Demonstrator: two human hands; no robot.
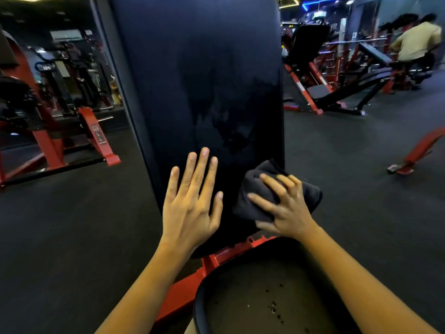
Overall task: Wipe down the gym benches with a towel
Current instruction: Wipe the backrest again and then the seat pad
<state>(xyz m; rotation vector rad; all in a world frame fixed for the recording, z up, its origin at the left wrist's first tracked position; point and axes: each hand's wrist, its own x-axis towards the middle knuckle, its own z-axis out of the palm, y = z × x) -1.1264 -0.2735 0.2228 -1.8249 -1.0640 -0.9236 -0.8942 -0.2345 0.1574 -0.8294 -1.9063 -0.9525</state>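
- While the left hand (190,208) lies flat on the backrest (197,68), fingers straight and holding nothing, the right hand (284,208) clutches a dark towel (255,186), fingers bent over it.
- Towel sits bunched against the backrest's near right edge, just right of the left hand.
- Darker streaks mark the backrest farther up.
- Seat (265,297), nearest, carries small specks.
- Red frame (183,290) shows between seat and backrest.
- Far right, a person (414,42) is among other machines.

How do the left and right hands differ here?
The bare left hand lies flat, fingers straight, directly on the dark upright padded backrest; the right hand curls over a crumpled dark grey towel. Left holds nothing; right holds cloth. Both rest low on the backrest.
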